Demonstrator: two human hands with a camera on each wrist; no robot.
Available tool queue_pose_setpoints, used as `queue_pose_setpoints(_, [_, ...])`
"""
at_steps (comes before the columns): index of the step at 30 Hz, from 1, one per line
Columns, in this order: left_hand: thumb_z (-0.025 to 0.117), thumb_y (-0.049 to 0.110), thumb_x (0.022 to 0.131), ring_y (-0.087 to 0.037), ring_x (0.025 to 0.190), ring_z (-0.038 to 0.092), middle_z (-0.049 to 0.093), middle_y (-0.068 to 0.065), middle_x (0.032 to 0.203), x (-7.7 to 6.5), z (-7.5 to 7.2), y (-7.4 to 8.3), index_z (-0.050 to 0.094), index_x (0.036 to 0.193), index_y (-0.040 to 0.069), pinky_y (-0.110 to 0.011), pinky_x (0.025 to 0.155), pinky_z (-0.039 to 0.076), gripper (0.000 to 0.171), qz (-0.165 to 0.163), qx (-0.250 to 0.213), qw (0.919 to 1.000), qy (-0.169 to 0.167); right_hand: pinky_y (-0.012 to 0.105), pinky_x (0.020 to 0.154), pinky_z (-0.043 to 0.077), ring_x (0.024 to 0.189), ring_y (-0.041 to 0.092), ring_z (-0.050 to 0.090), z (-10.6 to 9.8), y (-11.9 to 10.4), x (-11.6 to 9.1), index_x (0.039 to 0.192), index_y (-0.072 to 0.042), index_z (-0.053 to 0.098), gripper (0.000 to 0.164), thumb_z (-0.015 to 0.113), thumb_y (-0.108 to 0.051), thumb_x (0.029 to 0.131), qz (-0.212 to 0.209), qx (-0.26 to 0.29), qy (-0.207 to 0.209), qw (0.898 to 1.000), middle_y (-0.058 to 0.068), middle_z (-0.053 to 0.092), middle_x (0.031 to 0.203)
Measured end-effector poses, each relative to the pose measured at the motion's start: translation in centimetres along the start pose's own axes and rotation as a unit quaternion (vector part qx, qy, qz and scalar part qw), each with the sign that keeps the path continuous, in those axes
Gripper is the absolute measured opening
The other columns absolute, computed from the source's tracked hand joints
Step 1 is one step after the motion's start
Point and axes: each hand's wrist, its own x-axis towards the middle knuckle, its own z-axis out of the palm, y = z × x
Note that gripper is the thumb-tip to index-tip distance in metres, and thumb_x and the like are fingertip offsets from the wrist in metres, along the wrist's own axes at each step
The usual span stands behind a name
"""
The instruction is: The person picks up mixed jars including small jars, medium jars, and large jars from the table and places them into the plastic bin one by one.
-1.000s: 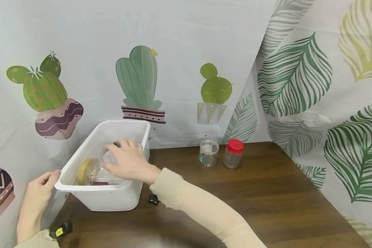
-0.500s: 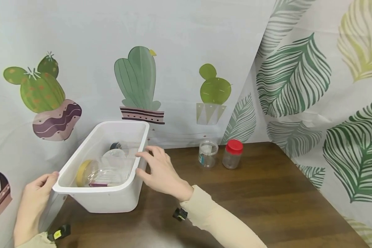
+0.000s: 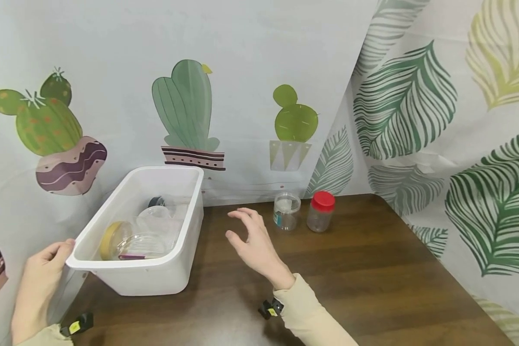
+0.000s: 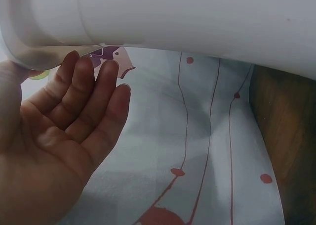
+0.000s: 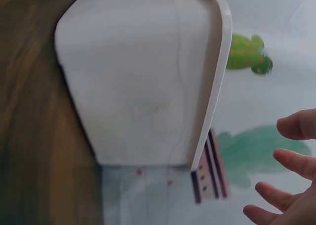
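Note:
My left hand (image 3: 39,276) grips the near left corner of a white plastic bin (image 3: 142,281), thumb on the rim and fingers bent under it in the left wrist view. Inside the bin lie a clear jar with a gold lid (image 3: 108,241), clear plastic containers (image 3: 155,218), a dark round lid (image 3: 156,202) and a thin purple-edged piece (image 3: 131,257). My right hand (image 3: 255,247) hovers over the table right of the bin, fingers spread and loosely bent, holding nothing. In the right wrist view its fingers are apart from the bin's side.
A lidless clear jar (image 3: 287,214) with a bluish label and a clear jar with a red lid (image 3: 321,211) stand at the back of the brown wooden table (image 3: 372,269). A printed cloth (image 3: 246,57) hangs behind the table and along its right side.
My right hand has come out of the bin and moved right, past its rim, over the table. My left hand stays at the bin's corner. The view has shifted slightly.

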Motion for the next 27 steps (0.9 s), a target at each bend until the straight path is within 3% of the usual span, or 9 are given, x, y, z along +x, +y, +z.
queue_pose_setpoints(6, [0.056,0.033,0.1,0.007,0.078,0.049,0.058,0.035,0.081,-0.2,0.1,0.1,0.073,0.09,0.018,-0.012,0.064,0.035,0.024,-0.005,-0.008,1.0,-0.004,0.048,0.1,0.035,0.125,0.022,0.041,-1.3,3.1,-0.8,0.127,-0.019,0.06,0.04,0.068,-0.017,0.088,0.047,-0.011,0.068,0.997,0.004,0.047,0.135])
queue_pose_setpoints(13, [0.055,0.035,0.1,0.007,0.076,0.048,0.057,0.034,0.08,-0.2,-0.3,0.1,0.072,0.091,0.02,-0.014,0.063,0.035,0.024,-0.007,0.01,0.9999,0.0,0.047,0.097,0.037,0.123,0.026,0.041,-3.3,6.1,-0.2,0.129,-0.015,0.058,0.048,0.071,-0.011,0.084,0.122,-0.025,0.156,0.98,0.009,0.046,0.133])
queue_pose_setpoints(20, [0.057,0.035,0.099,0.01,0.077,0.048,0.056,0.035,0.08,-0.4,-0.4,0.1,0.072,0.095,0.026,-0.012,0.064,0.034,0.018,-0.006,0.006,1.0,0.0,0.047,0.101,0.032,0.124,0.032,0.043,-6.6,9.2,0.1,0.128,-0.009,0.058,0.048,0.072,-0.006,0.082,0.132,-0.045,0.209,0.968,0.017,0.049,0.131])
queue_pose_setpoints(27, [0.056,0.034,0.1,0.008,0.076,0.049,0.058,0.033,0.078,-0.2,-0.3,0.4,0.072,0.092,0.022,-0.013,0.064,0.034,0.022,0.004,0.008,1.0,-0.005,0.049,0.098,0.032,0.119,0.038,0.043,-10.1,11.6,-0.4,0.127,-0.006,0.057,0.047,0.073,-0.007,0.083,0.168,-0.046,0.265,0.948,0.019,0.049,0.126])
